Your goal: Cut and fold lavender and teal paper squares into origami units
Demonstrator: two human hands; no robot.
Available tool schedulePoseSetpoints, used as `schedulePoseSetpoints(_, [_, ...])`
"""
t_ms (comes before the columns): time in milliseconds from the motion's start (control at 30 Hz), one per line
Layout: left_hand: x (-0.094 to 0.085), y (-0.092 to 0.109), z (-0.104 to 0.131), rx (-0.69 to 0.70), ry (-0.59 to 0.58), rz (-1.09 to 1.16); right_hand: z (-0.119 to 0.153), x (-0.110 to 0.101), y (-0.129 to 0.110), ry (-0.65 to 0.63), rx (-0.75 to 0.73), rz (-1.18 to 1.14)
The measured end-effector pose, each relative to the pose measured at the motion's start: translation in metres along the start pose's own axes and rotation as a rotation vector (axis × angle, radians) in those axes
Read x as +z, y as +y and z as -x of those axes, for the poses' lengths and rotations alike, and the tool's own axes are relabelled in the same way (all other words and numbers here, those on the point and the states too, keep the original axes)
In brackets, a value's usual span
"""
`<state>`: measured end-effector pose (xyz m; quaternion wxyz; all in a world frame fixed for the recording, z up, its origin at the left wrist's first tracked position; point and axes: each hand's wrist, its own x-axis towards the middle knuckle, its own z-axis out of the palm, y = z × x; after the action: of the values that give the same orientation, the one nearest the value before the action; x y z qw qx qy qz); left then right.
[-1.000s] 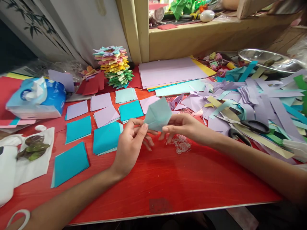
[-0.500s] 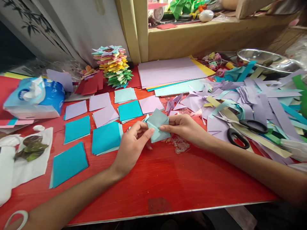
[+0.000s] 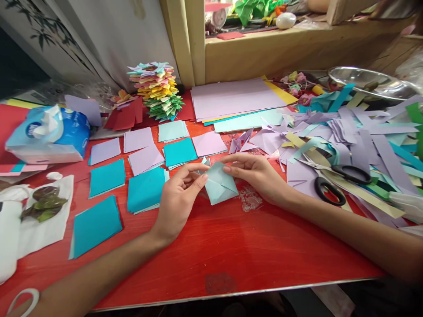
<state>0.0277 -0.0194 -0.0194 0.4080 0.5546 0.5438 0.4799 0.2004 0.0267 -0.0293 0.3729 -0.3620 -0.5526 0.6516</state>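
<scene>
A pale blue-green folded paper [image 3: 220, 184] with crease lines is held above the red table [image 3: 211, 251]. My left hand [image 3: 180, 193] pinches its left edge between thumb and fingers. At the paper's upper right, my right hand [image 3: 253, 174] grips it with thumb and fingertips. A small pale folded piece shows just behind my left fingertips. Stacks of teal squares [image 3: 147, 189] and lilac squares [image 3: 145, 157] lie to the left and behind.
Black-handled scissors [image 3: 330, 180] rest on a heap of paper strips [image 3: 357, 132] at right. A metal bowl [image 3: 373, 81], lilac sheets [image 3: 234, 99] and a colourful folded-paper tower [image 3: 157, 90] stand behind. A tissue pack [image 3: 48, 134] sits at left.
The folded paper has tilted and moved slightly down, showing more of its lower face. My right fingers have shifted to its upper edge and stretch further over it.
</scene>
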Motion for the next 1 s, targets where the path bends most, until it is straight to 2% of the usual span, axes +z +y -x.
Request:
schedulePoseSetpoints(167, [-0.0001,-0.0008,-0.0009,-0.007,-0.021,0.114,0.0000,0.0006,0.0028,0.004,-0.076,-0.083])
schedulePoseSetpoints(400, [0.0000,-0.0003,0.0005,-0.015,-0.007,0.143,0.0013,0.0023,-0.0008,-0.031,-0.025,-0.090])
schedulePoseSetpoints(733, [0.0011,-0.0001,-0.0003,-0.041,-0.074,0.052,0.0051,0.0028,-0.0058,-0.014,-0.147,0.212])
schedulePoseSetpoints(900, [-0.0007,-0.0006,-0.0008,-0.120,-0.162,0.065,0.0052,0.0024,-0.0068,-0.065,-0.122,0.209])
schedulePoseSetpoints(1000, [-0.0016,-0.0007,-0.0010,-0.130,-0.171,0.066,0.0050,0.0027,-0.0065,-0.110,-0.103,0.180])
